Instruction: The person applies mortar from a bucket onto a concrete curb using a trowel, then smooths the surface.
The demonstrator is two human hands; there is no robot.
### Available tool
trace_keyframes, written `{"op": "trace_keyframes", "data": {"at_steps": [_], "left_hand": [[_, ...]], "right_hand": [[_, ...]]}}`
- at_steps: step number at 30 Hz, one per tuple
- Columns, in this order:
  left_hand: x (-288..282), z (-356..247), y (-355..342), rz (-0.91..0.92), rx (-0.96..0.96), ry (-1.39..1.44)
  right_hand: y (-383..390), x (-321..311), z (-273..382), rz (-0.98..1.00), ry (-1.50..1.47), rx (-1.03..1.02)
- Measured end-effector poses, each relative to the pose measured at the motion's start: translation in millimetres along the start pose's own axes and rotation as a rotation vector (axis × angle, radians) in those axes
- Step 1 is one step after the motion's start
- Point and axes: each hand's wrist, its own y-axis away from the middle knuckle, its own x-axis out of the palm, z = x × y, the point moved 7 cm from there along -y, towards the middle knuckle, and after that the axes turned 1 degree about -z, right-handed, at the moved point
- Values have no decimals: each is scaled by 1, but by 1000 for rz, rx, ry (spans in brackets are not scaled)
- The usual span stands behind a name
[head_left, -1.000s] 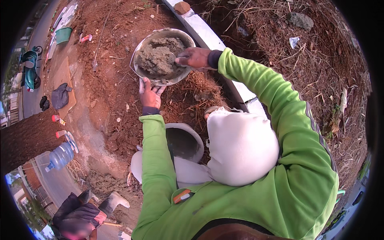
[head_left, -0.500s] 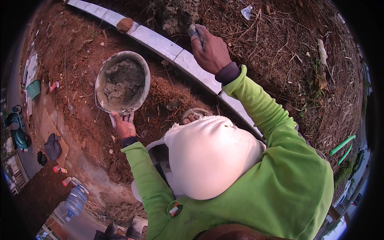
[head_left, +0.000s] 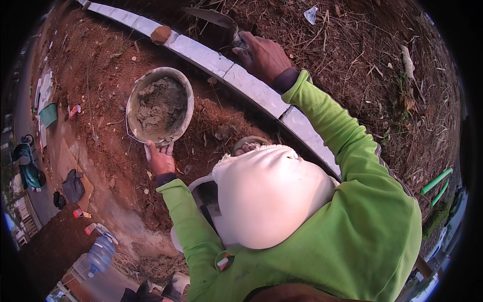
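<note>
We see the left hand (head_left: 162,158) at the near side of a round mortar bucket (head_left: 188,113), its thumb and fingers spread against the outer wall; we cannot tell whether it grips underneath, as the bucket hides that part. The bucket stands out ahead of the body, on the left side of the white block curb (head_left: 201,53), over reddish soil (head_left: 100,75), with grey, lumpy mortar (head_left: 160,108) inside and a thin wire handle (head_left: 127,122) hanging along its left side. The right hand (head_left: 266,58) is across the curb, closed around the handle of a trowel (head_left: 214,18), whose metal blade points to the left over the dark ground beyond the blocks. A reddish-brown stone (head_left: 161,34) sits on the curb, between the bucket and the blade. Below the bucket we see toes (head_left: 246,147) just past a knee in white cloth (head_left: 274,196), and a second container (head_left: 200,182) partly hidden behind that knee. To our right lies dry grass (head_left: 362,75); well off to the left are a green bucket (head_left: 48,115), a dark bag (head_left: 73,186) and a large blue water bottle (head_left: 101,254).
</note>
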Motion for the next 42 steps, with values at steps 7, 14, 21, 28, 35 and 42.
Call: {"op": "trace_keyframes", "data": {"at_steps": [7,14,21,28,35,42], "left_hand": [[18,-17,0,-22,54,-116],[8,-62,34,20,154,-152],[19,-69,52,219,216,-533],[1,-63,12,184,222,-348],[-27,-63,36,-134,444,-538],[-17,-55,43,-376,608,-532]], "right_hand": [[13,54,86,391,-242,-90],[46,66,98,579,-145,-147],[-3,89,143,603,327,-432],[53,167,232,615,432,-1028],[-10,118,194,639,304,-769],[108,182,185,1064,129,-397]]}}
